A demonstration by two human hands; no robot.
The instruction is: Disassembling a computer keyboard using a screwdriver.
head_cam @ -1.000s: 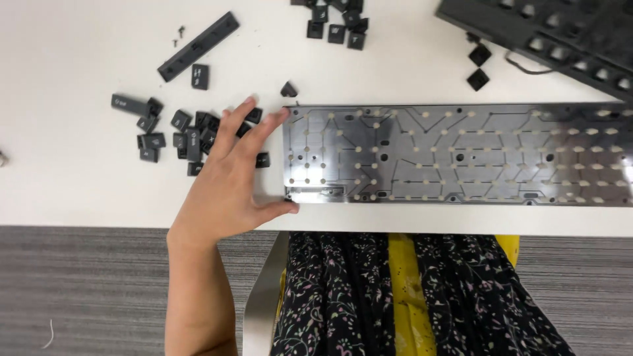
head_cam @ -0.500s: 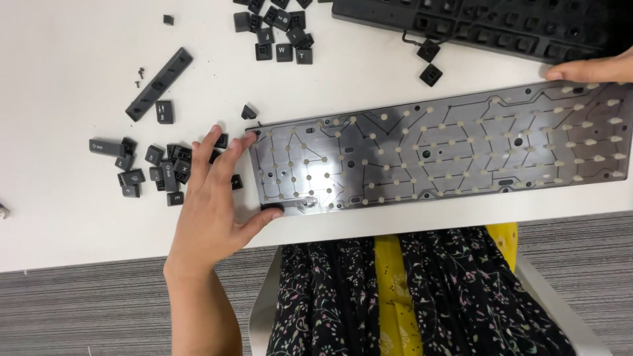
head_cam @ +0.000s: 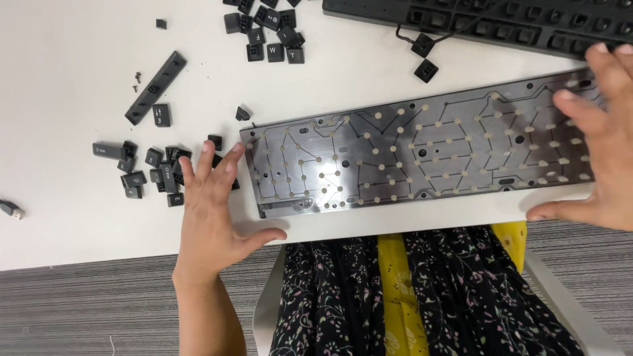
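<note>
left hand [head_cam: 211, 217] fingers spread, flat beside keyboard plate [head_cam: 422, 155] mid-frame, right hand [head_cam: 603, 142] open on its right end, loose keycaps [head_cam: 155, 175] at left

Open hands [head_cam: 214, 211] flanking keyboard plate [head_cam: 422, 155]

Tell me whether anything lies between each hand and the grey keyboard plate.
Nothing visible does. The left hand lies flat at the left end of the keyboard plate, beside the loose keycaps. The right hand already rests on its right end.
</note>
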